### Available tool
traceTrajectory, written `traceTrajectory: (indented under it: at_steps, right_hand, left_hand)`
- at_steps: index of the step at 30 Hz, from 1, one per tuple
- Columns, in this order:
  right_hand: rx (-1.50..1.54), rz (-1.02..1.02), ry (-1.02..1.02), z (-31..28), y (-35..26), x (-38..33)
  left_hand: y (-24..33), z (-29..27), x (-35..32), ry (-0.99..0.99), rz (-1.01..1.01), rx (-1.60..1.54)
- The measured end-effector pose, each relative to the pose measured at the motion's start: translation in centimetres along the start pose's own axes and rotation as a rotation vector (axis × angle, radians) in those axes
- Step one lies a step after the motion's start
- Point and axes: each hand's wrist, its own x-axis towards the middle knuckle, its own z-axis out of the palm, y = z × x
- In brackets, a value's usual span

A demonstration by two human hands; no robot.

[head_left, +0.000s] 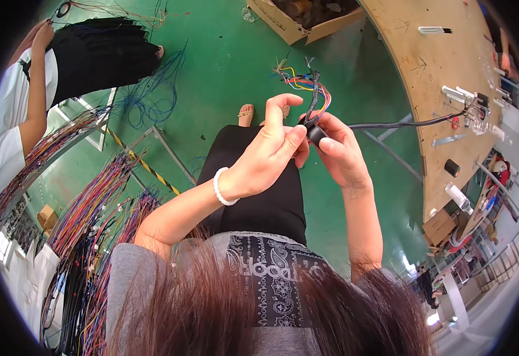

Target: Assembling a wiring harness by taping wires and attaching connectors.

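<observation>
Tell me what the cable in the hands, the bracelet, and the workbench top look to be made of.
Cable: black, smooth, slightly glossy jacket, probably rubber or plastic; thin coloured insulated wires fan from its end, held between the left hand and right hand.
Bracelet: round white beads, pearly; plastic or stone, can't tell.
Workbench top: pale, matte wood sheet, likely plywood, with pencil-like marks.

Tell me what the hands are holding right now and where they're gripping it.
Both hands pinch a black-wrapped cable bundle just below its loose coloured wires: left hand against the wrap, right hand around a black tape roll on it.
</observation>
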Motion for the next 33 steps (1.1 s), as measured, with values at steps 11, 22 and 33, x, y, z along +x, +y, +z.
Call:
traceTrajectory:
  at_steps: [11,22,33]
  right_hand:
    - [-0.006,-0.036,0.038,0.1,-0.1,-1.5]
    - [-0.392,-0.18,0.322,4.2,-0.9,-5.8]
    - [-0.567,-0.413,0.655,3.7,0.6,-3.9]
  left_hand:
    - [-1.1,0.4,0.1,0.096,0.022,-0.122]
    - [-3.1,1.6,0.4,0.226,0.374,0.413]
    - [-3.4,1.4,-0.2,0.196,0.225,0.074]
